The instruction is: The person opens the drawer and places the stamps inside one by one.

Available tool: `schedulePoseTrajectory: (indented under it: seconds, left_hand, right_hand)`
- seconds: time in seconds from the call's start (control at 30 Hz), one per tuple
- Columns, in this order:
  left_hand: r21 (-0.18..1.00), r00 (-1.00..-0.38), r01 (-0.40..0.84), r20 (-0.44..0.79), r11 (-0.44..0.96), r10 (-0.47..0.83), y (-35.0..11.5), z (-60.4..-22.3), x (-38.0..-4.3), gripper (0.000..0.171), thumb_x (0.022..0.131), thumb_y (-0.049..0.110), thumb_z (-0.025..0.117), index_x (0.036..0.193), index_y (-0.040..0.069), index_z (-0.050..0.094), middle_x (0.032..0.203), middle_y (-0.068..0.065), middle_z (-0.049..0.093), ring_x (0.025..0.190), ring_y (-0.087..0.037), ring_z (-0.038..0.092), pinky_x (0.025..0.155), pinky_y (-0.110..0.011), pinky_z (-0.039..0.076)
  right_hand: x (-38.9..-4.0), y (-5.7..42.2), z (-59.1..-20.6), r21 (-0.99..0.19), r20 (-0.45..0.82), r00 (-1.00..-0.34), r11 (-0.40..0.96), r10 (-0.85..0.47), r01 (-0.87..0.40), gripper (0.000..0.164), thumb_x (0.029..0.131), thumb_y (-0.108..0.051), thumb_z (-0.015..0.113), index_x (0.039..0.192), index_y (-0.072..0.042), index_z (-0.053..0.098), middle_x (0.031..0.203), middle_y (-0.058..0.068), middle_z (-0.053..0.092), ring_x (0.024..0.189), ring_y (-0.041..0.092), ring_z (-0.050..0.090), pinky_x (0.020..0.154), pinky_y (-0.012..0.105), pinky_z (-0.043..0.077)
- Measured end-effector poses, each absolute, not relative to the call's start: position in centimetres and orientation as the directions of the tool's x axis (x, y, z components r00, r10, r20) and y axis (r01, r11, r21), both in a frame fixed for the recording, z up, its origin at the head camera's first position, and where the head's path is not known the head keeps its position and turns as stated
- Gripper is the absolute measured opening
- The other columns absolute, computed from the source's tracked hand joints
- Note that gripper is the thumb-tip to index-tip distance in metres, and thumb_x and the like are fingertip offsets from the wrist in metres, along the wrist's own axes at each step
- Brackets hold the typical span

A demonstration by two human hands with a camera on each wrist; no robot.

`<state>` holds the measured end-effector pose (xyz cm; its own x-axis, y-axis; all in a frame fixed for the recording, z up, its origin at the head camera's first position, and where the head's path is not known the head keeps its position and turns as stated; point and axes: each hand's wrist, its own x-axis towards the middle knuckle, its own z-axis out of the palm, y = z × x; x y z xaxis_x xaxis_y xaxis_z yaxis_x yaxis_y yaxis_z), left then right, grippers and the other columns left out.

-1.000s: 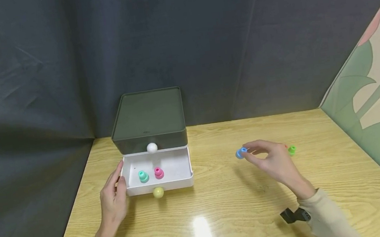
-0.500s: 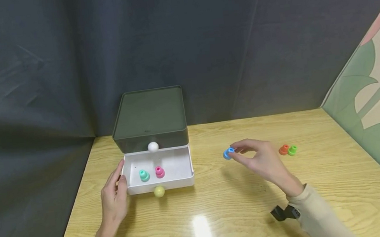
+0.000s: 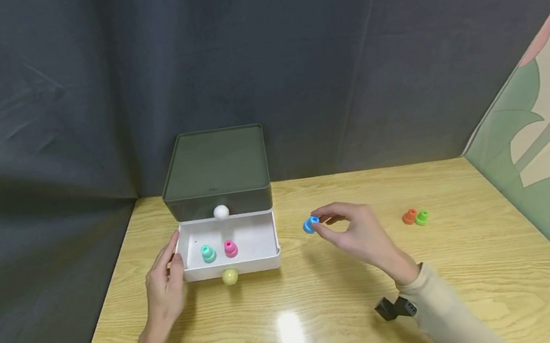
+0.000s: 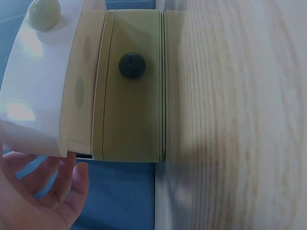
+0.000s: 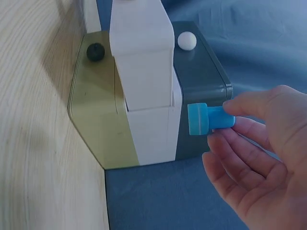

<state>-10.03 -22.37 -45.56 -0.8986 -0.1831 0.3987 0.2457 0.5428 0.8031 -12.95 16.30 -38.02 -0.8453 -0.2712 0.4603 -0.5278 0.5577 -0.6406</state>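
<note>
My right hand [image 3: 361, 235] pinches a small blue stepped peg [image 3: 311, 224] between thumb and fingers, above the table just right of the pulled-out drawer. In the right wrist view the blue peg [image 5: 204, 119] lies sideways, its wide end pointing away from the hand [image 5: 264, 153]. My left hand [image 3: 163, 289] touches the left outer side of the white drawer [image 3: 260, 265], thumb near its front corner. In the left wrist view that hand's fingers [image 4: 63, 182] lie against the drawer's side. Inside the drawer stand a teal peg [image 3: 208, 254] and a pink peg [image 3: 230, 249].
The drawer belongs to a box with a dark top [image 3: 220, 161]. White [image 3: 221, 212] and yellow [image 3: 230, 277] round knobs stick out in front. A red peg [image 3: 410, 216] and a green peg [image 3: 422, 217] stand on the wooden table [image 3: 469, 262]. Dark cloth [image 3: 295, 78] hangs behind.
My right hand has moved left with the blue peg, nearing the drawer, and the red peg has come into full view. My left hand stays at the drawer's side.
</note>
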Motion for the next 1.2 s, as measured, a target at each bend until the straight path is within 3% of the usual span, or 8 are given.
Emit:
schedulePoseTrajectory:
  seconds: [0.13, 0.3, 0.4, 0.63, 0.8, 0.87, 1.07, 1.2]
  left_hand:
    - [0.8, -0.894, 0.246, 0.406, 0.547, -0.191, -22.4, -45.7, -10.1, 0.048, 0.11, 0.011, 0.045, 0.157, 0.015, 0.055, 0.157, -0.012, 0.059, 0.133, -0.023, 0.059, 0.083, -0.003, 0.043]
    - [0.797, -0.888, 0.26, 0.42, 0.545, -0.19, -22.5, -45.7, -10.2, 0.048, 0.11, 0.011, 0.045, 0.157, 0.016, 0.056, 0.156, -0.012, 0.06, 0.125, 0.002, 0.055, 0.079, -0.006, 0.044]
    - [0.798, -0.887, 0.265, 0.422, 0.542, -0.187, -22.5, -45.8, -10.2, 0.049, 0.11, 0.01, 0.045, 0.157, 0.016, 0.056, 0.156, -0.013, 0.06, 0.124, 0.01, 0.052, 0.079, -0.006, 0.044]
    - [0.8, -0.891, 0.254, 0.412, 0.543, -0.191, -22.4, -45.7, -10.1, 0.048, 0.11, 0.011, 0.045, 0.157, 0.015, 0.055, 0.157, -0.013, 0.059, 0.131, -0.012, 0.056, 0.082, -0.004, 0.043]
    - [0.8, -0.892, 0.248, 0.408, 0.546, -0.194, -22.3, -45.7, -10.1, 0.048, 0.11, 0.012, 0.045, 0.157, 0.014, 0.055, 0.157, -0.013, 0.059, 0.128, 0.004, 0.053, 0.082, -0.004, 0.043]
    - [0.8, -0.893, 0.245, 0.406, 0.548, -0.195, -22.2, -45.7, -10.1, 0.048, 0.111, 0.012, 0.045, 0.157, 0.014, 0.055, 0.158, -0.012, 0.058, 0.129, 0.005, 0.053, 0.082, -0.004, 0.043]
    - [0.8, -0.897, 0.241, 0.4, 0.55, -0.188, -22.3, -45.6, -10.0, 0.048, 0.111, 0.012, 0.043, 0.158, 0.012, 0.054, 0.158, -0.013, 0.057, 0.137, -0.028, 0.057, 0.086, -0.001, 0.041]
    - [0.801, -0.897, 0.24, 0.399, 0.548, -0.19, -22.3, -45.6, -10.0, 0.048, 0.111, 0.012, 0.043, 0.158, 0.012, 0.054, 0.158, -0.014, 0.057, 0.138, -0.032, 0.057, 0.088, 0.0, 0.04]
  right_hand:
    - [-13.0, 15.5, -38.0, -0.654, 0.463, -0.835, 0.52, -0.298, -0.549, 0.02, 0.09, -0.007, 0.084, 0.11, -0.009, 0.083, 0.106, 0.001, 0.083, 0.091, 0.017, 0.078, 0.085, 0.04, 0.064]
    - [-13.0, 14.5, -37.7, -0.673, 0.464, -0.824, 0.475, -0.325, -0.567, 0.02, 0.09, -0.004, 0.083, 0.11, -0.007, 0.083, 0.108, 0.003, 0.083, 0.095, 0.02, 0.079, 0.087, 0.039, 0.064]
    - [-13.0, 13.9, -37.6, -0.679, 0.464, -0.818, 0.455, -0.34, -0.575, 0.02, 0.09, -0.004, 0.082, 0.11, -0.007, 0.083, 0.108, 0.004, 0.083, 0.095, 0.02, 0.079, 0.086, 0.038, 0.065]
    - [-13.1, 12.7, -37.3, -0.695, 0.449, -0.815, 0.43, -0.368, -0.576, 0.019, 0.092, -0.004, 0.08, 0.11, -0.007, 0.083, 0.108, 0.002, 0.083, 0.095, 0.018, 0.078, 0.087, 0.038, 0.064]
    - [-13.1, 12.1, -37.3, -0.691, 0.439, -0.814, 0.435, -0.381, -0.577, 0.02, 0.091, -0.003, 0.08, 0.11, -0.007, 0.082, 0.108, 0.003, 0.082, 0.094, 0.017, 0.078, 0.085, 0.037, 0.065]
    - [-13.2, 11.9, -37.4, -0.69, 0.438, -0.813, 0.436, -0.384, -0.578, 0.019, 0.091, -0.004, 0.08, 0.11, -0.007, 0.082, 0.108, 0.003, 0.082, 0.093, 0.016, 0.078, 0.086, 0.037, 0.064]
    - [-13.2, 11.3, -37.3, -0.698, 0.421, -0.811, 0.425, -0.407, -0.576, 0.018, 0.093, -0.008, 0.08, 0.111, -0.009, 0.083, 0.109, 0.0, 0.083, 0.097, 0.016, 0.077, 0.088, 0.037, 0.064]
    - [-13.1, 10.7, -37.1, -0.709, 0.396, -0.817, 0.425, -0.42, -0.562, 0.02, 0.092, -0.008, 0.081, 0.112, -0.01, 0.083, 0.11, 0.0, 0.083, 0.098, 0.018, 0.077, 0.088, 0.039, 0.064]
